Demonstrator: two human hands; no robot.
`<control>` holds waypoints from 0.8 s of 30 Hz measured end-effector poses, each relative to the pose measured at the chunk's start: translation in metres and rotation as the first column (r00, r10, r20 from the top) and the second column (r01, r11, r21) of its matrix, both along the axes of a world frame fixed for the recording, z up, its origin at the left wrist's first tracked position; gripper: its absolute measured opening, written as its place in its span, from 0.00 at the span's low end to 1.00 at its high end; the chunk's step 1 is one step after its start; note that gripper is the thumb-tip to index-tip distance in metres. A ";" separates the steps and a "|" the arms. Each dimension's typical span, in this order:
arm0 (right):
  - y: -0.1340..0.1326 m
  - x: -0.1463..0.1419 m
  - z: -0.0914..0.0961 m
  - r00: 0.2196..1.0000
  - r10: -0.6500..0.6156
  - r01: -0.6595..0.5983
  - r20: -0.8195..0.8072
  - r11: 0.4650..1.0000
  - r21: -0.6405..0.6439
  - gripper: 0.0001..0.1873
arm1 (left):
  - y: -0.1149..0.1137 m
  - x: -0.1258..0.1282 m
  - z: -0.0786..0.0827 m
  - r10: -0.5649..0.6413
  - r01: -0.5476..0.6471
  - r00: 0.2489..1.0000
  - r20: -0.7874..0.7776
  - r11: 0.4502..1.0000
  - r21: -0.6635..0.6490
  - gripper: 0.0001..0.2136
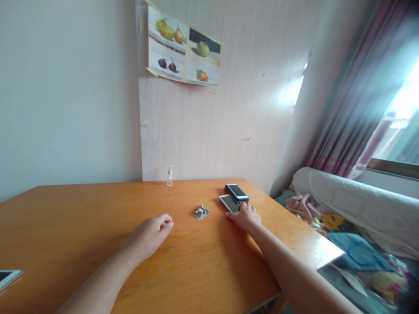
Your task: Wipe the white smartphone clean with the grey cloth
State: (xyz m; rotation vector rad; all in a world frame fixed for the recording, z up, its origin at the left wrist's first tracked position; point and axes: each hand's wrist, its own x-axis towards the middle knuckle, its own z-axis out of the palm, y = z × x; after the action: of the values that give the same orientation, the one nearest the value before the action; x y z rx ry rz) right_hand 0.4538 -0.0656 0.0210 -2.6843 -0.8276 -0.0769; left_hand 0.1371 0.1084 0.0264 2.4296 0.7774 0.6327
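Note:
My left hand [151, 234] rests on the orange wooden table [81, 218] with its fingers curled into a loose fist, and nothing shows in it. My right hand [246, 215] reaches to the far right of the table, its fingers lying on the near end of a white phone [229, 202]. A blue-edged phone [236, 191] lies just behind the white one. A crumpled silver foil wrapper [201, 212] sits between my two hands. A small clear bottle [169, 176] with a green cap stands at the table's back edge.
The corner of a white tablet [8, 276] shows at the table's left edge. A wooden board [203, 131] with fruit pictures [183, 48] leans on the wall behind. To the right lies a bed [353, 218] with bedding and clothes, beside curtains and a window.

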 end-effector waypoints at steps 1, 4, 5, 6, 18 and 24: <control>0.002 -0.001 -0.001 1.000 -0.004 0.004 0.015 1.000 -0.002 0.44 | 0.000 0.000 0.000 -0.001 0.001 1.000 0.000 1.000 0.000 0.12; 0.006 0.000 -0.003 1.000 -0.011 0.010 0.021 1.000 0.004 0.37 | 0.001 0.000 -0.001 -0.005 0.005 1.000 -0.010 1.000 0.003 0.12; 0.006 0.001 -0.003 1.000 -0.008 0.008 0.017 1.000 0.005 0.35 | 0.001 0.000 -0.001 -0.006 0.006 1.000 -0.014 1.000 0.004 0.12; 0.006 0.002 -0.003 1.000 -0.005 0.005 0.016 1.000 0.005 0.33 | 0.001 0.000 -0.001 -0.009 0.009 1.000 -0.017 1.000 0.007 0.12; -0.056 0.014 -0.011 1.000 0.001 0.000 0.022 0.999 -0.035 0.24 | 0.001 -0.002 -0.002 -0.022 0.028 0.996 -0.086 0.997 0.067 0.12; -0.087 0.024 -0.012 0.998 -0.049 0.051 0.035 0.998 -0.047 0.28 | 0.004 0.000 -0.006 -0.020 0.027 0.994 -0.107 0.998 0.064 0.12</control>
State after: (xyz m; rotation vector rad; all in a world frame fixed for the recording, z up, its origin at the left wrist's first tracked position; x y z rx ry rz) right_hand 0.4782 -0.1530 0.0087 -2.7561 -0.7818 -0.1168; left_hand 0.1371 0.1128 0.0202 2.5457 0.7807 0.5318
